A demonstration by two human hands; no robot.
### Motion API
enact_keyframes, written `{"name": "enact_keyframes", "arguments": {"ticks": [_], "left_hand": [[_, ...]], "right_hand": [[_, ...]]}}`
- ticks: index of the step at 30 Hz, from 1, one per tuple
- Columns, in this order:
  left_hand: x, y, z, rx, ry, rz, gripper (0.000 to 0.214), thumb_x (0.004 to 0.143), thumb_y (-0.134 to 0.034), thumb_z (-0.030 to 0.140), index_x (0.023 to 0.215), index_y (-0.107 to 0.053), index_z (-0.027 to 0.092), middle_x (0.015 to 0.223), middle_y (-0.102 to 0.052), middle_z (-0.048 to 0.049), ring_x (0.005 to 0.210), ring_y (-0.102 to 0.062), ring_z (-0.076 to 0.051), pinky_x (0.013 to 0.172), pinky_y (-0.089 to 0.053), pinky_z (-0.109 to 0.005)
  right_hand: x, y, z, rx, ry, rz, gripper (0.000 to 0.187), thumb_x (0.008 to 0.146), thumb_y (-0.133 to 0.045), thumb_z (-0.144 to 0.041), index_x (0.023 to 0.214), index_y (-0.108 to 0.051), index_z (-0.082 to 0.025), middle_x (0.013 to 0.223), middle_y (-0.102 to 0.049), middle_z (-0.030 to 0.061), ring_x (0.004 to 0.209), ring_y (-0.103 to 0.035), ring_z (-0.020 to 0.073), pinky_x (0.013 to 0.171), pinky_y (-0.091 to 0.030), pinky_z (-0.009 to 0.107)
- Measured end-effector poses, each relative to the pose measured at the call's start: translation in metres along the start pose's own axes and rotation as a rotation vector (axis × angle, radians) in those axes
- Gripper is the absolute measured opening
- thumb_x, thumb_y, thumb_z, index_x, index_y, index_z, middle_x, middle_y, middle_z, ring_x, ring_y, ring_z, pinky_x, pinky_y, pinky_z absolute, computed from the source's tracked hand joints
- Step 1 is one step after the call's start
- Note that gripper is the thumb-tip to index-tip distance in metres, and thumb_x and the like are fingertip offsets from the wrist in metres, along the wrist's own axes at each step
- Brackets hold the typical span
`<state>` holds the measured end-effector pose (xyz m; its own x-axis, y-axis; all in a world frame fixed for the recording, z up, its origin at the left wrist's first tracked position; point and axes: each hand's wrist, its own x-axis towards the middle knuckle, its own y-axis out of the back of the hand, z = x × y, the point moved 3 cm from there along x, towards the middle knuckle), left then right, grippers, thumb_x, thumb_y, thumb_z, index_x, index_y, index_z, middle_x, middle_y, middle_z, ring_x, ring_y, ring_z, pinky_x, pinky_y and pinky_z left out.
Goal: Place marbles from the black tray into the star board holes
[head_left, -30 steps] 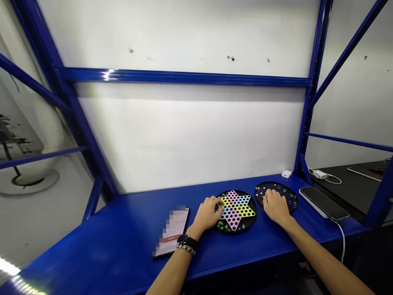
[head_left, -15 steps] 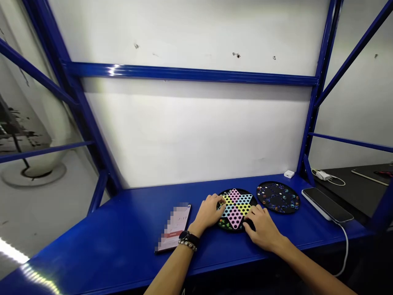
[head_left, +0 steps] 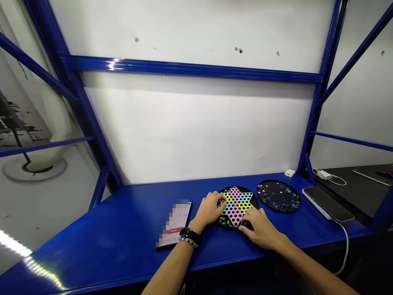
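Observation:
A round black Chinese checkers board (head_left: 236, 218) lies on the blue shelf, with a many-coloured, holed star in its middle. Small glossy pieces, some green, show in the dark space around the star. My left hand (head_left: 210, 209) is at the board's left edge, over the yellow and light-blue points. Its thumb and forefinger are curled close together; what they hold, if anything, is hidden. At the lower right edge is my right hand (head_left: 260, 229), fingers bent and thumb apart from the forefinger, over the dark rim by the pink point. Nothing shows between them.
Right of the board lies a round black tray (head_left: 278, 196) with several glass marbles. A phone (head_left: 176, 225) with a lit, partly blurred screen is to the left. Another phone (head_left: 330, 203) rests on a white cabled block. A white adapter (head_left: 289, 173) stands behind. Blue posts (head_left: 310, 123) frame the shelf.
My right hand has shifted slightly left, toward the pink point at the board's front. My left hand has stayed at the left edge. The whole view has tilted a little.

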<state>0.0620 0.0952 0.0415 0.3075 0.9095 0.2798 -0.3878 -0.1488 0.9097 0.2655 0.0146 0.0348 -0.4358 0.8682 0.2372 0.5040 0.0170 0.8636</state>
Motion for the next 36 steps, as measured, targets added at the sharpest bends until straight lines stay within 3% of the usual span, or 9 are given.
{"name": "enact_keyframes", "arguments": {"ticks": [5,17,22,31,36], "left_hand": [[0.0,0.0,0.001,-0.003,0.005,-0.003,0.021,0.093,-0.051,0.032,0.1,-0.07,0.025,0.108,-0.07,-0.0039,0.103,-0.061,-0.025,0.086,-0.046,-0.036],[0.0,-0.001,0.001,-0.001,0.009,-0.01,0.02,0.093,-0.051,0.032,0.099,-0.07,0.026,0.109,-0.071,-0.0032,0.104,-0.061,-0.025,0.085,-0.046,-0.036],[0.0,0.0,0.001,0.0,0.014,-0.013,0.021,0.094,-0.051,0.032,0.099,-0.07,0.026,0.109,-0.07,-0.0036,0.104,-0.061,-0.025,0.086,-0.046,-0.036],[0.0,-0.002,-0.001,-0.011,-0.004,0.006,0.021,0.095,-0.05,0.033,0.098,-0.07,0.026,0.108,-0.071,-0.0035,0.103,-0.061,-0.025,0.085,-0.046,-0.036],[0.001,0.001,0.0,-0.001,0.005,0.008,0.021,0.095,-0.05,0.033,0.099,-0.07,0.026,0.108,-0.07,-0.0036,0.104,-0.061,-0.025,0.085,-0.046,-0.036]], "right_hand": [[0.003,0.0,0.006,0.117,-0.079,-0.02,0.014,0.094,-0.061,-0.034,0.094,-0.07,-0.024,0.103,-0.07,0.0026,0.102,-0.06,0.0216,0.092,-0.039,0.039],[0.014,-0.003,0.004,0.155,-0.275,-0.023,0.009,0.082,-0.07,-0.031,0.085,-0.07,-0.023,0.101,-0.073,0.0015,0.1,-0.063,0.0213,0.091,-0.038,0.036],[0.015,-0.004,0.005,0.155,-0.282,-0.016,0.01,0.08,-0.072,-0.033,0.084,-0.075,-0.024,0.099,-0.075,0.0024,0.098,-0.063,0.0217,0.09,-0.039,0.035],[0.022,-0.007,0.016,0.426,-0.26,0.006,0.008,0.069,-0.078,-0.027,0.071,-0.078,-0.019,0.068,-0.071,0.0,0.068,-0.06,0.0158,0.062,-0.041,0.025],[0.026,0.012,0.031,0.596,-0.178,0.028,0.019,0.076,-0.071,-0.034,0.074,-0.078,-0.018,0.073,-0.074,0.0029,0.07,-0.064,0.018,0.065,-0.047,0.027]]}}
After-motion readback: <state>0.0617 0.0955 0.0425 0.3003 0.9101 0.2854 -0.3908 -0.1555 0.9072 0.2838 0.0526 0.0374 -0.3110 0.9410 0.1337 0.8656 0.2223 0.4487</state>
